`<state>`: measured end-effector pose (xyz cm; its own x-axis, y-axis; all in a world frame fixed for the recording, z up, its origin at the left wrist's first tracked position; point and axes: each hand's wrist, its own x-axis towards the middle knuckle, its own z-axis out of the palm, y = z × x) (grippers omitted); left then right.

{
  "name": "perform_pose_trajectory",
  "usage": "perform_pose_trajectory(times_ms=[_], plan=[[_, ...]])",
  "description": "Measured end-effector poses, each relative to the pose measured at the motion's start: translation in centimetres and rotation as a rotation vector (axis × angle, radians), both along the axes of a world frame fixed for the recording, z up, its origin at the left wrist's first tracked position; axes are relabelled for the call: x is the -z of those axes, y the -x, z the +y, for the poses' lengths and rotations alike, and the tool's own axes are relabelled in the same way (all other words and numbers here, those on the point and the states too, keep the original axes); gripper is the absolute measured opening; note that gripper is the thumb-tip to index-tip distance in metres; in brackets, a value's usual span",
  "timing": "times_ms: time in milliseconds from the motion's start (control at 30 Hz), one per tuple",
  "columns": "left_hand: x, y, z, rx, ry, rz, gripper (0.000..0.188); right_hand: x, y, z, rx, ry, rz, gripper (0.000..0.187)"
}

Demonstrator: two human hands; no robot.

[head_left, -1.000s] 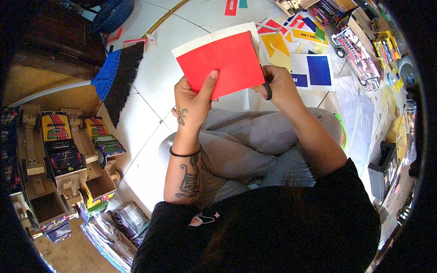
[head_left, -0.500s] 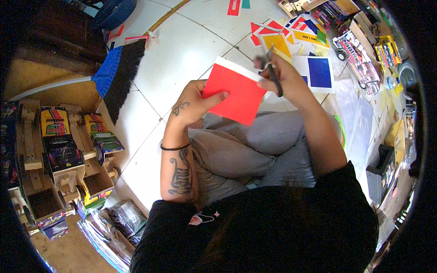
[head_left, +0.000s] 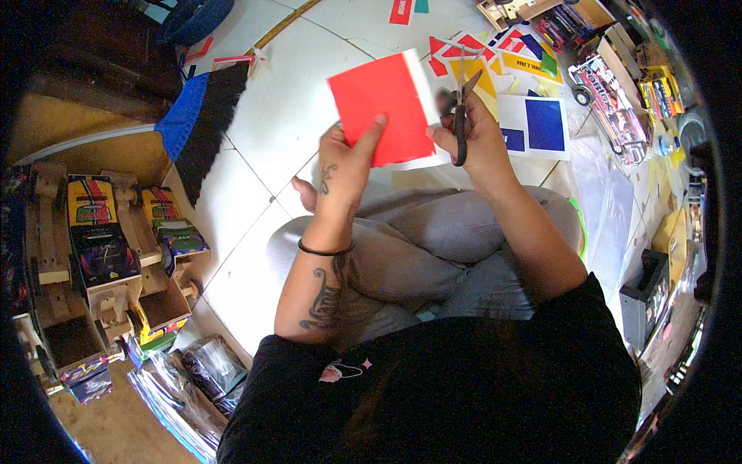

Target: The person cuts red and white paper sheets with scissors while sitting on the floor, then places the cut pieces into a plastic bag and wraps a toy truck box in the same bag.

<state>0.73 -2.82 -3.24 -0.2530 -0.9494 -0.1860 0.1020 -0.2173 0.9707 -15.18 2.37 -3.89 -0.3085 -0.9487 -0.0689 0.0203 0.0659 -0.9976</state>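
Observation:
A red sheet [head_left: 376, 97] with white strips along its right and lower edges is held up over my crossed legs. My left hand [head_left: 349, 161] grips its lower left part, thumb flat on the red face and fingers behind. My right hand [head_left: 482, 147] is closed around the black handles of a pair of scissors [head_left: 461, 133]. The blades point away from me, slightly parted, and are clear of the sheet. The right thumb touches the sheet's lower right edge. Part of the right fingers is hidden or blurred.
Red, yellow and blue sheet scraps [head_left: 495, 66] lie on the tiles ahead, beside a white sheet with dark blue rectangles [head_left: 546, 124]. A toy truck [head_left: 607, 104] stands at right. Wooden toy trucks [head_left: 100, 232] line the left, near plastic-wrapped packs [head_left: 205, 379].
The red sheet has been turned and raised away from me, its white strip swinging from the top to the right. My left hand moved up with it; the scissors now point more upright.

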Motion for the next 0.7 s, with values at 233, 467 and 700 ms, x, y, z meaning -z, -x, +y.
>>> perform_pose_trajectory(times_ms=[233,467,700], plan=[[-1.1,-3.7,-2.3,-0.324,0.41,-0.256,0.021,-0.3,0.1,0.2,-0.459,-0.219,0.301,0.045],[-1.1,-2.9,-2.3,-0.423,0.567,-0.178,0.024,-0.1,-0.8,0.5,-0.657,-0.375,0.291,0.042],[-0.8,-2.5,-1.6,-0.374,0.53,-0.261,0.023,-0.6,-0.7,0.5,-0.56,-0.351,0.221,0.041]])
